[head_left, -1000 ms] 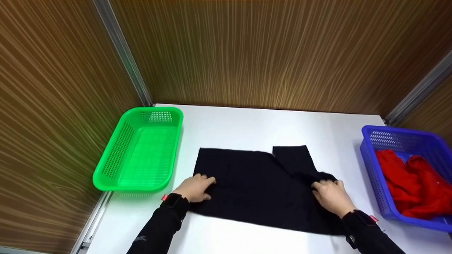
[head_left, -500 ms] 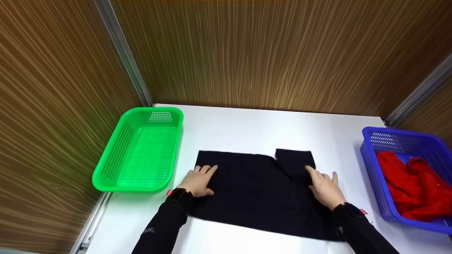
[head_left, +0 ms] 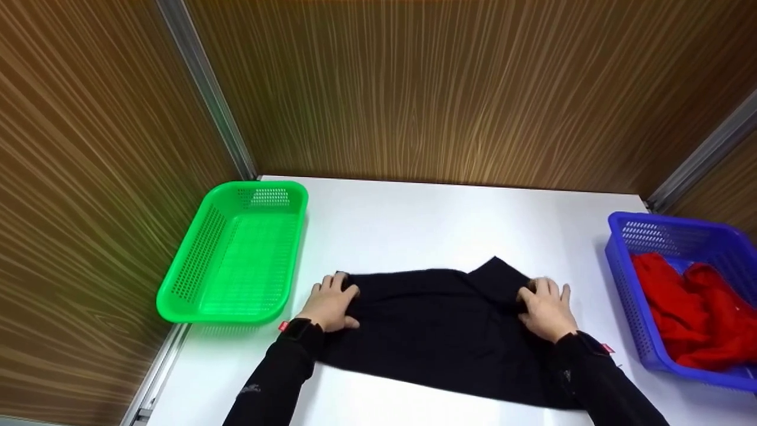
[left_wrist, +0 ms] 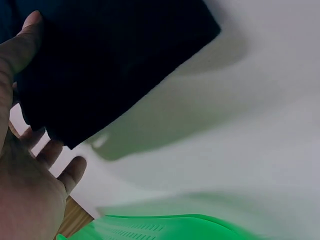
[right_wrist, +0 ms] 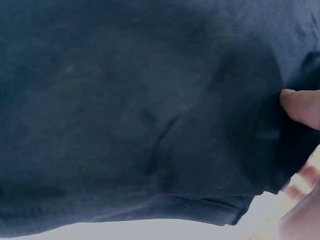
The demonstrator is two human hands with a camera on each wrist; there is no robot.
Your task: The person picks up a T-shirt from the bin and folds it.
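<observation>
A black T-shirt [head_left: 426, 337] lies folded over on the white table, its short sleeve [head_left: 498, 277] pointing away at the far right. My left hand [head_left: 326, 305] grips its far left corner, which is lifted a little. In the left wrist view the thumb [left_wrist: 27, 42] lies on one face of the cloth and the fingers reach behind it. My right hand [head_left: 547, 309] pinches the far right part beside the sleeve. The right wrist view shows that thumb [right_wrist: 302, 106] on the cloth, with the other fingers partly hidden.
A green basket [head_left: 291, 260] with nothing in it stands to the left. At the right, a blue basket [head_left: 621, 278] contains red cloth [head_left: 674, 313]. Wood-patterned panels [head_left: 414, 89] enclose the back and sides of the white table [head_left: 414, 222].
Both hands, laid flatter on the cloth half a second ago, now grip its far edge. That edge has come nearer, and the sleeve has turned from squared to pointed.
</observation>
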